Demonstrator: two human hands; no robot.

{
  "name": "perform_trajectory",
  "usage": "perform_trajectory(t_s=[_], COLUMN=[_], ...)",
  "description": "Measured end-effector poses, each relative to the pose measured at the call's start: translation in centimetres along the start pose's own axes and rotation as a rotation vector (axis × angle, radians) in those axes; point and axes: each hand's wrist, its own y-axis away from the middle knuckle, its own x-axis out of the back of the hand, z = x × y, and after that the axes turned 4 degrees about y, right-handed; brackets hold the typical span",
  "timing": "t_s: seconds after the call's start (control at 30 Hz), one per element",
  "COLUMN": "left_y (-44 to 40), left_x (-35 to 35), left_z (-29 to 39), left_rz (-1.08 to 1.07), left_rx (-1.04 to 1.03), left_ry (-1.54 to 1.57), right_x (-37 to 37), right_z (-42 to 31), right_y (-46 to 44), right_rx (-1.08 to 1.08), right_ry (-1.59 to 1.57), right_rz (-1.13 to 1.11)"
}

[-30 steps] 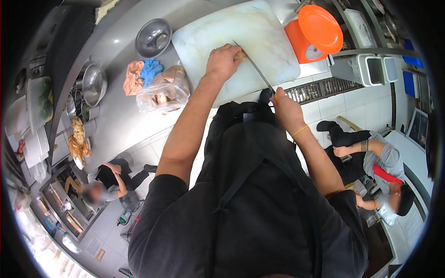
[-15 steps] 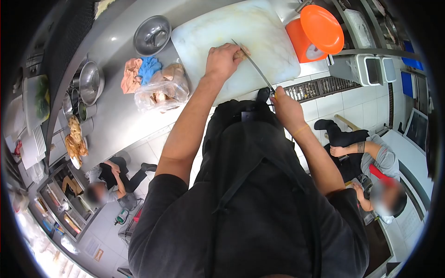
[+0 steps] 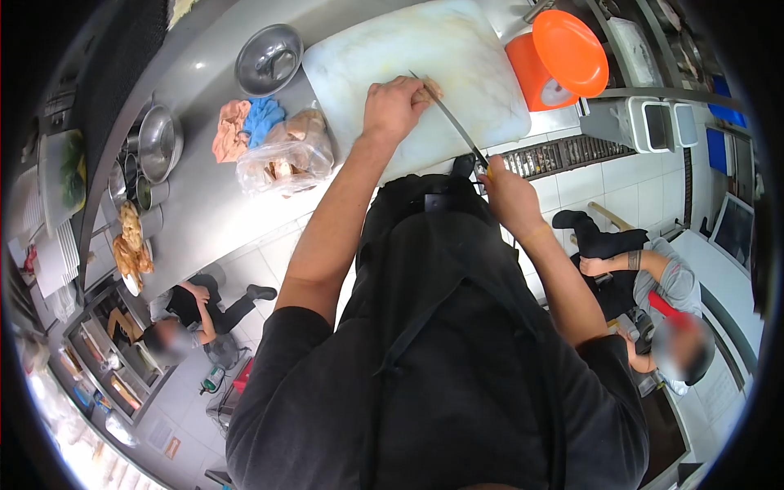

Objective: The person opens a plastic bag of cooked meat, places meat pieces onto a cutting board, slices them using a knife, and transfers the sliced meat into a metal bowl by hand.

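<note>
Right hand [image 3: 512, 196] has its grip wrapped around the handle of a long, thin steel knife [image 3: 454, 122], with a bit of yellow showing by the fingers. The blade slants up and left across a big white rectangular cutting board [image 3: 351, 69], tip pointing away from the body. Left hand [image 3: 394, 110] is on the board too, grip clamped down on a small tan piece of food [image 3: 434, 85], fingers bunched right beside the blade. The piece peeks out on both sides of the knife; can't tell how deep the edge sits in it.

Left of the board, on the shiny steel table [image 3: 200, 216], there's a clear plastic bag of tan food chunks [image 3: 286, 167], touching a crumpled blue cloth [image 3: 264, 122], with a crumpled peach cloth [image 3: 231, 135] next to that. A round steel bowl [image 3: 253, 73] sits near the board's upper left corner, and a bright orange tub [image 3: 527, 77] is just off its right side.
</note>
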Motion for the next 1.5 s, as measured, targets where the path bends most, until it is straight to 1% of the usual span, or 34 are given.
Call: perform_trajectory(t_s=[0.03, 0.17, 0.33, 0.37, 0.5, 0.67, 0.73, 0.83, 0.97, 1.07, 1.17, 1.27, 1.33, 1.5], left_y=[0.0, 0.0, 0.4, 0.4, 0.6, 0.3, 0.5, 0.3, 0.9, 1.1, 0.9, 0.7, 0.9, 1.5], left_x=[0.0, 0.0, 0.0, -0.1, -0.4, -0.1, 0.1, 0.2, -0.1, -0.4, -0.5, -0.6, -0.5, -0.1], left_z=[0.1, -0.2, 0.1, 0.2, 0.1, 0.1, 0.0, 0.0, -0.2, -0.1, -0.4, -0.4, -0.7, -0.3], left_rz=[-0.006, -0.063, 0.009, 0.015, 0.037, 0.021, 0.007, -0.007, 0.025, 0.047, 0.052, 0.038, 0.033, 0.009], left_rx=[-0.001, 0.038, 0.006, 0.008, -0.007, -0.012, -0.008, 0.018, 0.050, 0.040, 0.031, 0.006, 0.003, 0.052], left_ry=[-0.011, 0.029, -0.031, -0.022, 0.019, 0.025, 0.024, 0.029, 0.036, 0.019, 0.020, 0.013, 0.009, 0.035], right_x=[-0.5, 0.5, 2.9, 3.3, 2.7, -0.6, 0.4, 2.6, 3.6, 3.8, 1.9, -1.1, -0.7, 2.2], right_z=[0.0, -1.1, -1.1, -1.3, -1.0, -0.6, -0.9, -1.0, -1.1, -1.6, -1.5, -1.3, -1.5, -1.8], right_y=[-0.7, -2.3, -0.6, 0.1, 0.8, -2.3, -2.9, -2.3, 0.2, 1.5, 0.8, -2.0, -2.9, -1.9], right_rx=[0.013, 0.005, 0.056, 0.034, -0.003, 0.002, 0.041, 0.053, 0.069, 0.011, -0.027, -0.010, 0.035, 0.054], right_ry=[-0.016, 0.015, 0.070, 0.071, 0.081, 0.054, 0.058, 0.082, 0.089, 0.091, 0.077, 0.062, 0.059, 0.075], right_rz=[0.030, 0.003, 0.044, 0.015, -0.010, -0.013, 0.009, 0.035, 0.053, -0.017, -0.035, 0.009, 0.029, 0.022])
